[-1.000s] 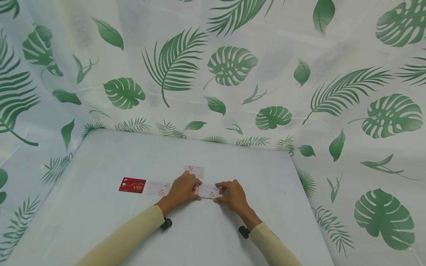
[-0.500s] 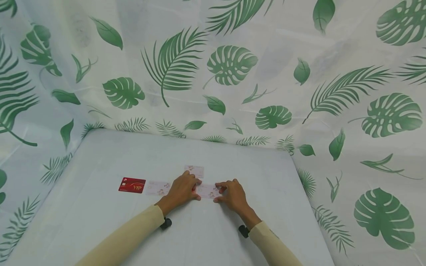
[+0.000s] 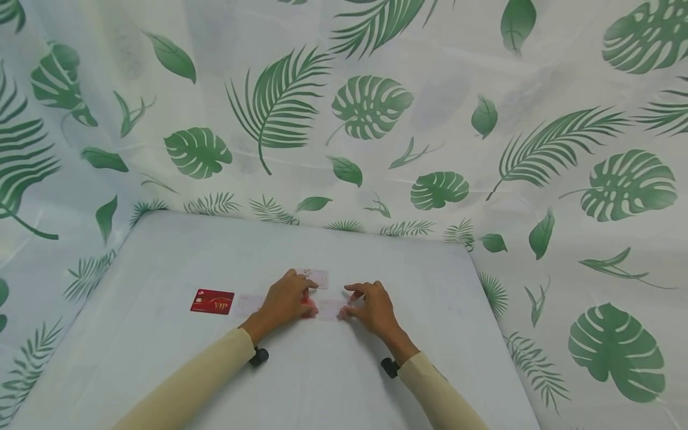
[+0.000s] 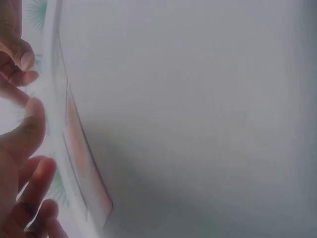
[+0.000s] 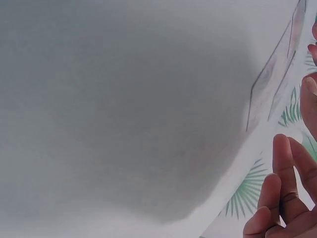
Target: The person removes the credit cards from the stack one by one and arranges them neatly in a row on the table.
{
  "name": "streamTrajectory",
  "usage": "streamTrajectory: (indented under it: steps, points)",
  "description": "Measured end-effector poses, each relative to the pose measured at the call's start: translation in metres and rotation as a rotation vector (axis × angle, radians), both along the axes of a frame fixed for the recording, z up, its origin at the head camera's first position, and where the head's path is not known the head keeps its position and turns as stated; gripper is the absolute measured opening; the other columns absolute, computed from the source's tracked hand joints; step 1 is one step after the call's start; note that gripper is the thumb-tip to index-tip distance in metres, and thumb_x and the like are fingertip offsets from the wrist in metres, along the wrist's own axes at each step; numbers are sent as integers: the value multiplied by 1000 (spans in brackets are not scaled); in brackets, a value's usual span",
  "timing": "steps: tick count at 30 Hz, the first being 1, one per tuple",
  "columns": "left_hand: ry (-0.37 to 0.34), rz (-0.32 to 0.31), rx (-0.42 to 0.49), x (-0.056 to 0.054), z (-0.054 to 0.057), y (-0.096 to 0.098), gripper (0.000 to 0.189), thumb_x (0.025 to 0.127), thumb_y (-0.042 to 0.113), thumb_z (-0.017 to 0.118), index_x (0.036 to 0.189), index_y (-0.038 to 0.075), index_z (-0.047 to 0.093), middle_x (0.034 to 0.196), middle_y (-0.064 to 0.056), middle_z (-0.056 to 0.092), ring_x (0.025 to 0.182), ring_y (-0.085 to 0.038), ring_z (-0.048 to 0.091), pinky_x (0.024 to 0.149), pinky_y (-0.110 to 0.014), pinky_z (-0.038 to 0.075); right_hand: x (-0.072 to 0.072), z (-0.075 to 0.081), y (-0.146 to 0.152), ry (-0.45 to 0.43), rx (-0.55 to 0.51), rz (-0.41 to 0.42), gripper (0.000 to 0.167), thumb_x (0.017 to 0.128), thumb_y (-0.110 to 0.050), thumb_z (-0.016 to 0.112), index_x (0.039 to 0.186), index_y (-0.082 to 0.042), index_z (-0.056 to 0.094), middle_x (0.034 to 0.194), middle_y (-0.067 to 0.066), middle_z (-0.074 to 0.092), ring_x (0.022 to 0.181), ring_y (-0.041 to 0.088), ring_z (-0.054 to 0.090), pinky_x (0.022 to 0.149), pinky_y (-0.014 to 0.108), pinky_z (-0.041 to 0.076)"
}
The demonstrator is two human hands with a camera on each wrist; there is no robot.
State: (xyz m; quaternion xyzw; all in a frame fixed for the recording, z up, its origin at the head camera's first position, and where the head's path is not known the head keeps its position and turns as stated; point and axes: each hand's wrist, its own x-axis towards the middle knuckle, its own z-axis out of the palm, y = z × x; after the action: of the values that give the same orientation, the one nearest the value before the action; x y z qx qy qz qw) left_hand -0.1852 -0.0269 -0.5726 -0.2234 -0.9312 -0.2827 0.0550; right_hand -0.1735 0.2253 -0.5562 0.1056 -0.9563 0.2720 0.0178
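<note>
In the head view my left hand (image 3: 285, 297) hovers at the left side of a pale pink printed card (image 3: 326, 309), thumb and fingers apart. My right hand (image 3: 373, 306) is at that card's right end, fingers loosely bent. Neither hand appears to hold anything. Another pale pink card (image 3: 318, 279) lies just behind, partly covered by the left fingers. A third pale card (image 3: 246, 304) lies to the left, its right part hidden by the left hand. In the left wrist view a card (image 4: 84, 158) lies flat, apart from the left fingers (image 4: 37, 186).
A red VIP card (image 3: 212, 301) lies at the left end of the row. The cards are on a white table (image 3: 301, 382), backed by a leaf-printed curtain (image 3: 301, 179) that also runs along both sides.
Both hands have come off the middle card, the left shifting left and a little back over the rear card's edge. The right fingers have parted slightly. The cards appear to stay in place.
</note>
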Motion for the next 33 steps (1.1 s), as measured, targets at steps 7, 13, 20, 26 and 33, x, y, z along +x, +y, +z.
streamTrajectory:
  steps: [7, 13, 20, 26, 33]
  points:
    - [-27, 13, -8, -5, 5, -12, 51, 79, 34, 95, 124, 16, 79, 87, 4, 67, 85, -11, 46, 67, -26, 44, -9, 2, -8, -26, -17, -8, 53, 76, -28, 97, 125, -19, 79, 93, -1, 75, 90, 18, 55, 80, 32, 44]
    - [-54, 49, -33, -13, 7, -20, 55, 79, 37, 95, 127, 17, 77, 91, 4, 68, 89, -13, 48, 71, -27, 47, -18, 3, -17, -25, -23, -9, 53, 77, -28, 97, 126, -18, 78, 95, 1, 77, 92, 21, 57, 80, 33, 44]
    - [-56, 56, -25, -22, 5, -30, 57, 79, 35, 95, 129, 15, 76, 94, 2, 69, 94, -16, 50, 79, -31, 50, -28, 2, -27, -49, 0, -30, 55, 79, -31, 96, 129, -21, 77, 97, -1, 77, 92, 17, 54, 81, 33, 45]
    - [-44, 56, -36, -29, 3, -35, 56, 79, 34, 95, 128, 14, 76, 93, 3, 67, 94, -16, 50, 78, -30, 50, -36, 0, -34, -56, 7, -45, 56, 79, -31, 96, 130, -21, 76, 99, -1, 76, 94, 17, 54, 85, 34, 46]
    - [-53, 65, -44, -35, 1, -37, 57, 79, 33, 96, 129, 13, 75, 91, 2, 66, 93, -16, 50, 77, -29, 48, -45, -4, -42, -64, 27, -46, 58, 78, -32, 96, 131, -19, 75, 99, -1, 76, 97, 20, 53, 90, 38, 46]
